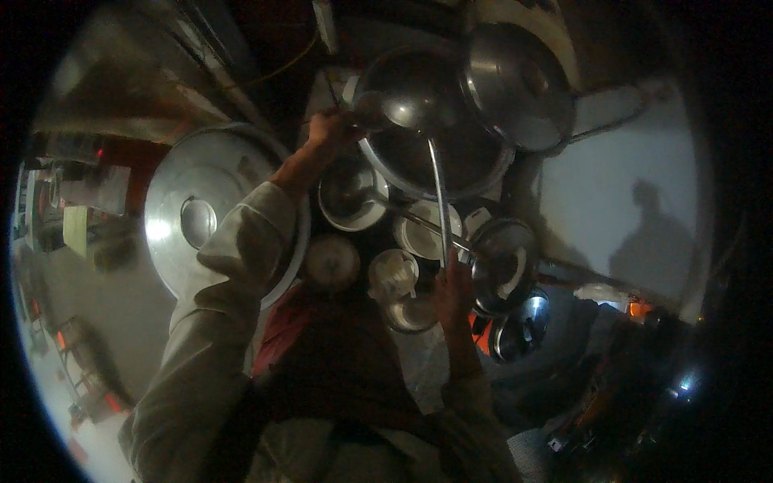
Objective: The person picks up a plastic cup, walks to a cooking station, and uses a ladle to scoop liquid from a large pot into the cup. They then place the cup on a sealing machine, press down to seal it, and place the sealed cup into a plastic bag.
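My right hand (454,291) grips the long metal handle of a utensil (441,199), which reaches up into a large round metal pan (435,172). The utensil's far end is hard to make out. My left hand (331,130) is at the left rim of this pan, beside a small dark round piece (371,111) and a thin dark rod; whether it holds either is unclear. Below the pan stand a metal bowl (353,211) with a ladle (416,220) lying across from it, a pale bowl (416,238) and a small container with pale contents (395,271).
A large round metal lid (175,163) lies at the left under my left forearm. A long-handled metal pan (519,90) overlaps the large pan's upper right. Another round metal vessel (504,265) is right of my right hand. A lidded round container (332,262) stands near my body.
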The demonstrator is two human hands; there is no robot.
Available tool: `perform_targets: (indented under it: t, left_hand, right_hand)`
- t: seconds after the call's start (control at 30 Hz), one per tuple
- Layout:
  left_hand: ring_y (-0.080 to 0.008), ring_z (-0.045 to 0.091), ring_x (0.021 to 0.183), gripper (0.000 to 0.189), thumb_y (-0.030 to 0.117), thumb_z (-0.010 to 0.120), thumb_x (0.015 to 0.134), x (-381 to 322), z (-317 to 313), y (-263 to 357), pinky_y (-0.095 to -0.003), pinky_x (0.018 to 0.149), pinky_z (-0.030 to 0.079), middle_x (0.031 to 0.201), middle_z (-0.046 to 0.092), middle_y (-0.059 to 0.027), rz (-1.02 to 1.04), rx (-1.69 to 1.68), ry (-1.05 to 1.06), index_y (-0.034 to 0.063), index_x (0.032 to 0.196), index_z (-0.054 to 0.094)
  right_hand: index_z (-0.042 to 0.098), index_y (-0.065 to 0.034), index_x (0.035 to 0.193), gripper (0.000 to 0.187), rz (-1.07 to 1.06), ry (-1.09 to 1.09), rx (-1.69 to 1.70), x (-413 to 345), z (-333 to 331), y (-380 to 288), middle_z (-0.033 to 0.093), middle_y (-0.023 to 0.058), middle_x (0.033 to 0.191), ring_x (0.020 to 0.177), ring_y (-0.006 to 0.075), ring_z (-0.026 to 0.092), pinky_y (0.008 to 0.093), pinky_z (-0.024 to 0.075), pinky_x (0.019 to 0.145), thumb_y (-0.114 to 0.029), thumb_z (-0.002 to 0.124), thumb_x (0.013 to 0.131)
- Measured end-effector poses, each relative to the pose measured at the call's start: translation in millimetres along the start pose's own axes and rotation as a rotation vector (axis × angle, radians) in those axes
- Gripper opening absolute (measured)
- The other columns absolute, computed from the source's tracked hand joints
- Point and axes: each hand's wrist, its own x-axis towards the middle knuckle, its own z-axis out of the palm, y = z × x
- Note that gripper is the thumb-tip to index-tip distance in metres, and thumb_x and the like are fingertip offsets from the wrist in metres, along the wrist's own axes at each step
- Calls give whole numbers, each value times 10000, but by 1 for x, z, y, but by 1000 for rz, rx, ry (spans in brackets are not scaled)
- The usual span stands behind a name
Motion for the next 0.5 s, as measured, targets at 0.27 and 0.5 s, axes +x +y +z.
perform_targets:
  t: [0.27, 0.5]
  left_hand:
    - [-289, 688, 736, 202, 220, 751, 719, -8, -1, 33, -383, 657, 550, 860, 716, -80, 366, 1080, -136, 111, 883, 708]
    - [-272, 684, 799, 182, 259, 767, 732, -3, -15, 0, -382, 688, 551, 875, 708, -63, 299, 896, -176, 160, 875, 714]
  right_hand:
    - [460, -86, 1419, 607, 106, -55, -132, -25, -12, 22, 620, 189, 1009, 897, 348, 628, 441, 526, 709, -63, 667, 848]
    - [422, -99, 1414, 607, 293, -24, -106, 22, 47, -5, 576, 198, 993, 900, 376, 621, 477, 517, 681, -69, 647, 852]
